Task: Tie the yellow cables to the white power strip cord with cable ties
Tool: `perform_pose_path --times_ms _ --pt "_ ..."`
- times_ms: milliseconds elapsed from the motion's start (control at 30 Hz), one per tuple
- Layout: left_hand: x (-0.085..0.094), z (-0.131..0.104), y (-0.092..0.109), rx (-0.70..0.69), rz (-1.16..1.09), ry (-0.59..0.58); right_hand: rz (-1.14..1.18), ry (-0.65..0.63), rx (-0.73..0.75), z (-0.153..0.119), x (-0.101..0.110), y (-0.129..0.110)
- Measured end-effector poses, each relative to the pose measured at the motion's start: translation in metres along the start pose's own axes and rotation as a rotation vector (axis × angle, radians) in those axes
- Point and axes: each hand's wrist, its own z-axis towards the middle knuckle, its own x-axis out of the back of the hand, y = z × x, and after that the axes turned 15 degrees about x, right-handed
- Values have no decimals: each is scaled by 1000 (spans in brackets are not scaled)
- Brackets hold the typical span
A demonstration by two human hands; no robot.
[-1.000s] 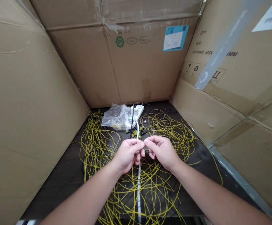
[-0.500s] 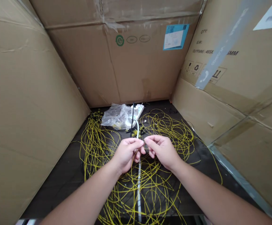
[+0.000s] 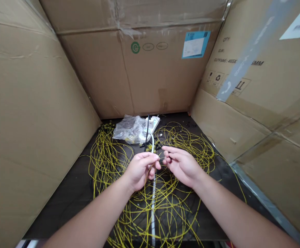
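Yellow wires lie in loose loops over the dark table. My left hand pinches a thin yellow wire between thumb and forefinger, above the white cable. Just to its right is my right hand, its forefinger stretched out and the other fingers loosely curled. A small dark piece shows between the two hands; whether the right fingers touch it is unclear. Behind the hands are a white power strip and a black cable.
A crumpled clear plastic bag lies beside the power strip. Large cardboard boxes stand at the left, back and right. Small black bits are scattered near the back right of the table.
My right hand has loosened its pinch, moved slightly right, and its forefinger has straightened. My left hand keeps its pinch. The view has shifted slightly.
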Motion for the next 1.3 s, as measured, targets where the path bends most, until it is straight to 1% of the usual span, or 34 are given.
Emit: perform_pose_path --times_ms 100,333,533,700,867,967,1300 --pt "0 -1 1 5 -10 -16 34 -52 -7 0 1 0" --pt "0 -3 3 38 -56 -68 -3 -60 28 0 2 1" --pt "0 -5 3 34 -26 -108 -2 -168 8 0 3 0" --pt "0 -4 3 44 -19 -96 -64 -97 42 0 5 1" --pt "0 -4 3 63 -6 -100 -31 -116 -9 -1 4 0" --pt "0 -4 3 73 -1 -102 -36 -124 -8 -2 2 0" --pt "0 -1 0 40 2 -27 -124 -141 129 -5 0 4"
